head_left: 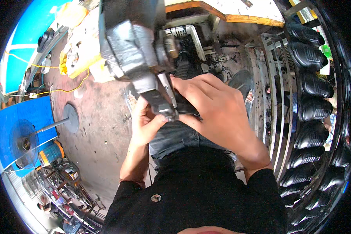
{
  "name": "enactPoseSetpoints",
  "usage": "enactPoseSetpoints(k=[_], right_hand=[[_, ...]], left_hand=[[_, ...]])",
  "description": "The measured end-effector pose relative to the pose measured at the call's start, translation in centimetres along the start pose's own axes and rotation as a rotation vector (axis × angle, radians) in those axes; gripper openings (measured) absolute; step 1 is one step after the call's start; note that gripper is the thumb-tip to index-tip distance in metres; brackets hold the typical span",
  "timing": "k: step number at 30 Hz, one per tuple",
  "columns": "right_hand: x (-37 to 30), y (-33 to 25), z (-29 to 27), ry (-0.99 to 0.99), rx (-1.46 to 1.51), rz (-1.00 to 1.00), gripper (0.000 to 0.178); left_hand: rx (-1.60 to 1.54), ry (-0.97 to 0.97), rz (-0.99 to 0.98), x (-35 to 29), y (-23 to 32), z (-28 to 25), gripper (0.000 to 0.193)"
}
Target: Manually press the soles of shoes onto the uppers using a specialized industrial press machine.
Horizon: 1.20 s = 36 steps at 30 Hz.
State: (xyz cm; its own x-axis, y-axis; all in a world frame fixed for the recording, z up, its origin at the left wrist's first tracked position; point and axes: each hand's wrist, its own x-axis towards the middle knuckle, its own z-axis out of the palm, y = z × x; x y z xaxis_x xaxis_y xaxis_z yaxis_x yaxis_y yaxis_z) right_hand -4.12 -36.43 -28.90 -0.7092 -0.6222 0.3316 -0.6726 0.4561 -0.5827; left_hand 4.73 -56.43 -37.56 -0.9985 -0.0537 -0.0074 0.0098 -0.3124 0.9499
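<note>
A dark machine head [134, 46] with a narrow metal foot and nose hangs in front of me, between my hands and close to them. My right hand [218, 107] is closed on a black piece [186, 104], its fingers bent over the top and the thumb below. That piece looks like dark, pliable material; most of it is hidden by the hand and machine, so its kind does not show. On the other side of the machine's nose, my left hand [144, 124] has thumb and fingers drawn together. What lies between them is hidden behind the machine.
A metal rack [275, 97] stands at my right, beside rows of black shoes [314, 85]. Ahead is a wood-edged table [253, 19] with a white crate [197, 41] below. To my left are a standing fan [25, 143], yellow sacks [76, 58] and a yellow cord [70, 91].
</note>
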Motion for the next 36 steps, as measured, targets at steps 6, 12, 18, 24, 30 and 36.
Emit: enactPoseSetpoints(k=[6,12,18,24,30,36], right_hand=[[-2.0,0.4,0.6,-0.104,-0.078,0.108,0.063],[-9.5,0.8,-6.2,0.140,-0.091,0.279,0.057],[-23.5,-13.0,-19.2,0.984,-1.217,0.453,0.052],[-29.2,-21.5,-32.7,0.906,-2.071,0.655,0.048],[-36.3,-20.3,-38.7,0.785,-1.704,0.907,0.059],[-36.5,-25.5,-37.1,0.671,-1.645,1.461,0.070]], left_hand=[[-0.026,0.120,-0.243,-0.1,-2.3,0.4,0.052],[0.316,-0.112,-0.103,2.9,-2.5,4.8,0.025],[0.233,-0.455,-0.258,1.2,-8.2,3.1,0.021],[0.160,-0.617,-0.251,0.3,-8.5,5.4,0.020],[0.120,-0.611,-0.234,0.2,-7.7,6.1,0.020],[0.205,-0.605,-0.248,-0.2,-8.7,4.8,0.021]])
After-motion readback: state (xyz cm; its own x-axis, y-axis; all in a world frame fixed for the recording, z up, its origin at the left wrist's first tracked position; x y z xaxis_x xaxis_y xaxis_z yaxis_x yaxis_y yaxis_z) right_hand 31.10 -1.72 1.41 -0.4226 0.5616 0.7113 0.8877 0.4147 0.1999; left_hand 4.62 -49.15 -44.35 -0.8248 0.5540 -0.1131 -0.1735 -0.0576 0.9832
